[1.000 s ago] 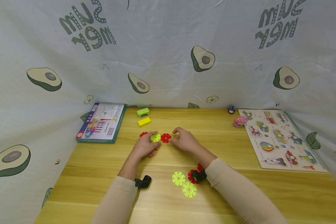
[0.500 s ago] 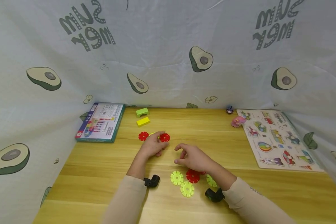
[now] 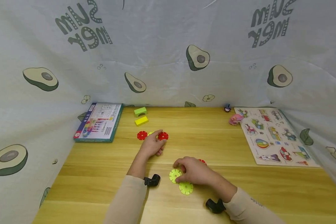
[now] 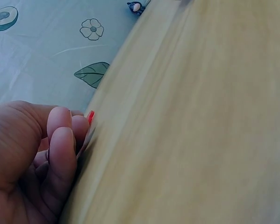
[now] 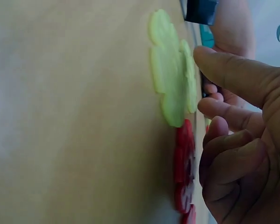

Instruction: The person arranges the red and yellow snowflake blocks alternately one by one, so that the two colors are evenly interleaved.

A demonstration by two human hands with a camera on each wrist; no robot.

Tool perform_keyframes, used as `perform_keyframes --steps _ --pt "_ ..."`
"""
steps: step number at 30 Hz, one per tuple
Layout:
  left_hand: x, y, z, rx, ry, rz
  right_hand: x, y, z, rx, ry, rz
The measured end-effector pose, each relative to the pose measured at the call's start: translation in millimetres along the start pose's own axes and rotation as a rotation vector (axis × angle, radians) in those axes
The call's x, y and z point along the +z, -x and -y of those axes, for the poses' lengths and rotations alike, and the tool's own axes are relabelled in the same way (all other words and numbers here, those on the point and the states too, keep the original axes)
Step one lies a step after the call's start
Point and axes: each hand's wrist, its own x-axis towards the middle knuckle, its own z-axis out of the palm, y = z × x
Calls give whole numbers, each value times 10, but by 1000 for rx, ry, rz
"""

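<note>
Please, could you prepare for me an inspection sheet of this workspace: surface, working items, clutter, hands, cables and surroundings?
Surface: wood-grain table.
Working items: left red disc, middle yellow-green disc and right red disc in a row; two yellow-green discs nearer the person; hidden red disc, mostly behind the right hand.
Clutter: flat box, green arch block, yellow block, small dark toy, pink toy, picture board.
Hands: left hand partly covers the row, grip unclear; right hand at the nearer discs, thumb and index finger apart, contact unclear.
Cables: nothing seen.
Surroundings: pale avocado-print sheet behind and at both sides.
</note>
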Motion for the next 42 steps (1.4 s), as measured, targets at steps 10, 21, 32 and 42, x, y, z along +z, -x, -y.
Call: perform_keyframes --steps 10,21,32,42 --pt "8 0 -18 -42 19 0 25 10 9 -9 46 -13" --pt "-7 -5 -20 -55 16 -6 31 -28 -35 -40 -209 2" --pt "-15 -13 -12 -54 1 -15 -150 -305 -113 143 -635 -59" --pt "-3 -8 -6 -44 4 -15 -318 -742 -255 341 -529 -257"
